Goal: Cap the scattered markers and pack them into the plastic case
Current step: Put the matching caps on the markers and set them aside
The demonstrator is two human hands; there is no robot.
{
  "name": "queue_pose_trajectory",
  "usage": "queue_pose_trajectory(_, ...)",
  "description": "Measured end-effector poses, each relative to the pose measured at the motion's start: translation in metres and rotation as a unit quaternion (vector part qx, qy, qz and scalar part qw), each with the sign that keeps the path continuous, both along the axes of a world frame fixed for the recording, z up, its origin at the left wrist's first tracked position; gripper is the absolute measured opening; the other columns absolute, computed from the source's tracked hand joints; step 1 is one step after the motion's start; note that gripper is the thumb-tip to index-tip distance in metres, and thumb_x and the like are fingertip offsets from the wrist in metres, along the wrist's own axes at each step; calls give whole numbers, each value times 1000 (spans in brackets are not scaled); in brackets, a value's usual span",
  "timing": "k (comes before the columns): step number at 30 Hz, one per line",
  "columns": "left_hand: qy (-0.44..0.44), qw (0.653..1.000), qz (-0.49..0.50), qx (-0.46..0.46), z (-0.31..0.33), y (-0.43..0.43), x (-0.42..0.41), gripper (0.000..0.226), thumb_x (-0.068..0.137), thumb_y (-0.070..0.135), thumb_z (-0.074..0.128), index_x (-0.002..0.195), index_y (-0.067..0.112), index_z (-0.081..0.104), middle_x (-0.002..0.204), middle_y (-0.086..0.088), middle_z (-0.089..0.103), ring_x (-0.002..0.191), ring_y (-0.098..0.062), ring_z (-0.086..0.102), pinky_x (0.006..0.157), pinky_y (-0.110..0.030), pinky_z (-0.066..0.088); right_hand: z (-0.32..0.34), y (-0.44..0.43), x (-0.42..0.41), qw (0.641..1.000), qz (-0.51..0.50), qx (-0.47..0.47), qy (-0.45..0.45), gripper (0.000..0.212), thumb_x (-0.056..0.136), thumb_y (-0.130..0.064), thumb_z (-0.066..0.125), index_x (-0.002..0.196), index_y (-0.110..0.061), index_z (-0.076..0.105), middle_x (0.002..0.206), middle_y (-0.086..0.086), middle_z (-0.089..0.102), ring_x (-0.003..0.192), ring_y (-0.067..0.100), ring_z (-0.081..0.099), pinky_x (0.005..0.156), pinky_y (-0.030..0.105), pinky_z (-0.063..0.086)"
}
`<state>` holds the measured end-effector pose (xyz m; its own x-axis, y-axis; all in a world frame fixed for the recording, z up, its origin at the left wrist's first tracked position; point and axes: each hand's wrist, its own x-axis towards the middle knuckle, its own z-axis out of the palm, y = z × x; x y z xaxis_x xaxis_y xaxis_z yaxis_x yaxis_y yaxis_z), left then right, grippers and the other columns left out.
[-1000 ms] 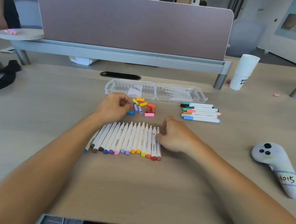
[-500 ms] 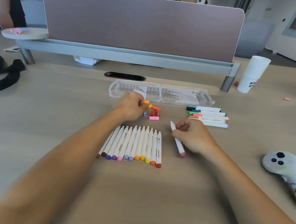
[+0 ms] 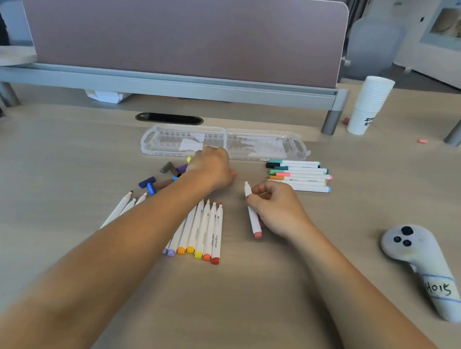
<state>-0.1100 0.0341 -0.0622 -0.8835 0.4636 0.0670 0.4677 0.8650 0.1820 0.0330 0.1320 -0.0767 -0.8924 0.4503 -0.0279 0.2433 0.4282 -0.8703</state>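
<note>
Head view: right hand [image 3: 279,212] fingers [image 3: 263,191] pinch the marker [image 3: 254,224]; left hand [image 3: 210,168] over caps [image 3: 149,183], fingers hidden.

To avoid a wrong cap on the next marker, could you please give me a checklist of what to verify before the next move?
1. Right hand grips the pink-ended marker, tip bare: ok.
2. Matching cap in the left hand: cannot tell, its fingers are hidden.
3. Loose caps lie close to the left hand: ok.
4. Plastic case lies open: ok.
5. Row of uncapped markers lies apart from the held marker: ok.
</note>
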Motion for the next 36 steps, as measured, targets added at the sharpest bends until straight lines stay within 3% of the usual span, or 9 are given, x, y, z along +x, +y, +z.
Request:
queue_pose_trajectory(7, -14, 996, -34, 86, 0, -20, -1, 30, 78, 51, 76, 69, 28, 59, 93, 0, 66, 92, -19, 63, 82, -39, 56, 2, -1, 2, 998, -11, -53, 33, 8, 86, -23, 61, 86, -20, 69, 80, -1, 69, 79, 18, 67, 78, 33, 53)
queue_pose_trajectory(10, -17, 995, -65, 79, -6, -35, -3, 30, 79, 58, 69, 76, 29, 61, 101, 5, 70, 99, -13, 64, 87, -39, 55, 2, -5, 2, 997, -2, -73, 40, 9, 86, -19, 59, 82, -20, 67, 74, 2, 68, 67, 19, 68, 77, 39, 56)
queue_pose_trajectory(15, 16, 995, -76, 62, -6, -35, -2, 55, 82, 70, 57, 114, 27, 70, 111, 2, 66, 110, -20, 57, 92, -41, 53, 4, -7, 4, 996, 3, -78, 42, 13, 89, -15, 57, 80, -21, 66, 69, -1, 65, 60, 17, 66, 74, 38, 56)
queue_pose_trajectory(19, 45, 995, -84, 25, -11, -28, 1, 40, 88, 62, 55, 104, 29, 73, 113, -3, 56, 114, -29, 43, 95, -41, 47, 6, -8, 7, 996, -1, -85, 40, 14, 90, -14, 56, 81, -17, 65, 67, 0, 63, 54, 13, 64, 68, 35, 56)
queue_pose_trajectory(23, 15, 992, -86, 94, -12, -37, 3, 33, 92, 54, 57, 99, 23, 67, 97, -1, 67, 101, -21, 58, 88, -42, 52, 8, -10, 8, 991, -5, -126, 34, 10, 92, -11, 53, 90, -11, 62, 75, 2, 61, 50, 16, 64, 58, 38, 58)
queue_pose_trajectory(25, -4, 978, -108, 176, -6, -53, 11, 24, 93, 45, 60, 96, 21, 65, 83, 8, 67, 82, -6, 64, 78, -32, 55, 9, -12, 9, 989, -3, -145, 34, 9, 94, -11, 51, 94, -11, 60, 81, 5, 59, 48, 20, 64, 46, 30, 54)
queue_pose_trajectory(28, -18, 963, -140, 228, 4, -84, 34, 13, 93, 30, 64, 89, 18, 63, 75, 22, 59, 71, 13, 58, 63, -6, 41, 10, -17, 10, 989, 6, -141, 35, 11, 94, -13, 52, 88, -15, 61, 77, 3, 55, 44, 18, 61, 38, 21, 42)
queue_pose_trajectory(33, -7, 952, -115, 283, -2, -121, 52, 19, 90, 34, 66, 79, 20, 63, 72, 7, 64, 66, -9, 56, 55, -19, 42, 7, -32, 10, 990, 56, -117, 55, 14, 95, -13, 54, 90, -6, 65, 67, 3, 44, 53, 21, 42, 46, 21, 34)
queue_pose_trajectory(36, -2, 941, -136, 309, -2, -131, 60, 19, 90, 30, 68, 74, 36, 59, 73, 12, 64, 65, -2, 58, 56, -13, 41, 1, -39, 10, 990, 96, -58, 89, 17, 96, -23, 59, 83, -14, 67, 62, -5, 46, 58, 19, 43, 56, 32, 38)
